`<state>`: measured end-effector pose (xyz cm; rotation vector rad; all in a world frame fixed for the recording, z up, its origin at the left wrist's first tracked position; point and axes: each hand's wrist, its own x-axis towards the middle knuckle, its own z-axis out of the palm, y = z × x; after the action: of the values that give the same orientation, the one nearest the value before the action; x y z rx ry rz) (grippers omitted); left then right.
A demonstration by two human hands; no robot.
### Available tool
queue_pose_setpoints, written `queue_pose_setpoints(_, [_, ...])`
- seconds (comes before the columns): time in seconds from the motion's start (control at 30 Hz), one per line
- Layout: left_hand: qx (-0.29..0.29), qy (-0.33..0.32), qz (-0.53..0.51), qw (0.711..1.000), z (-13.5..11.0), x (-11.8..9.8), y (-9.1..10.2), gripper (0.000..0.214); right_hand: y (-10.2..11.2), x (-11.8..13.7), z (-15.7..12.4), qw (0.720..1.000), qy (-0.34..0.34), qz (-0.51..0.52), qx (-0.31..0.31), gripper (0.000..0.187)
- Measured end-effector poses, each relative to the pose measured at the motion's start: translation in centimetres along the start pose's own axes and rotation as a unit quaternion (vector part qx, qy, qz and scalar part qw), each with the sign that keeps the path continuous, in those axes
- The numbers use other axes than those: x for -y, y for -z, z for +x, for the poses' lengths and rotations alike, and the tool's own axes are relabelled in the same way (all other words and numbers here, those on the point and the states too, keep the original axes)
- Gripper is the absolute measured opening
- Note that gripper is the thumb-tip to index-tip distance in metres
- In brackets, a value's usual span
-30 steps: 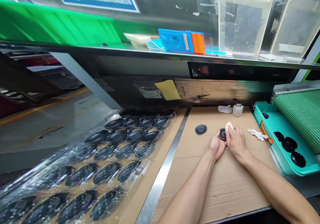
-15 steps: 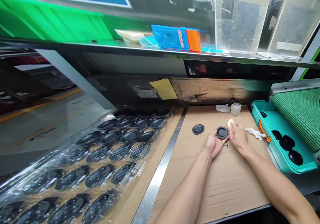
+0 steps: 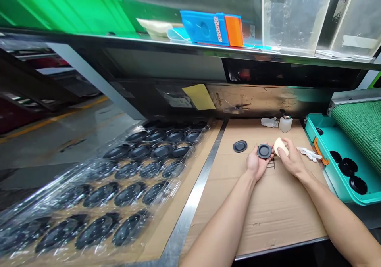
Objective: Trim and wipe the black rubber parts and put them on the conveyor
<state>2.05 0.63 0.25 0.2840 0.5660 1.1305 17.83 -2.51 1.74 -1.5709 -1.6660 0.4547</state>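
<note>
Moved: right hand [image 3: 293, 160] and its cream pad [image 3: 280, 147] have come off the black disc [image 3: 264, 151]; the disc's face is now uncovered.
wrapped sheet [image 3: 119, 179]: rows of black discs under clear film, left part of the bench.
cardboard [image 3: 268, 211]: bench cover beneath both forearms.
green belt [image 3: 360, 128]: far right, behind the tray.
teal tray [image 3: 333, 138]: right edge, several black discs lying in it.
left hand [image 3: 256, 164]: fingers curled under the black disc's rim, holding it just above the cardboard, face up.
right hand: fingers closed round the cream pad, just right of the disc; cannot tell whether they touch.
spare disc [image 3: 239, 146]: flat on the cardboard, just left of the held one.
bottle [image 3: 285, 123]: small, upright, at the cardboard's back edge.
</note>
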Motion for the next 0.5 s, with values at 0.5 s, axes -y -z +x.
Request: queue_pose_setpoints(0.5, [0.029, 0.014, 0.027, 0.999, 0.1, 0.9, 0.1, 0.037, -0.5, 0.6, -0.3, 0.997, 0.019, -0.069, 0.024, 0.035])
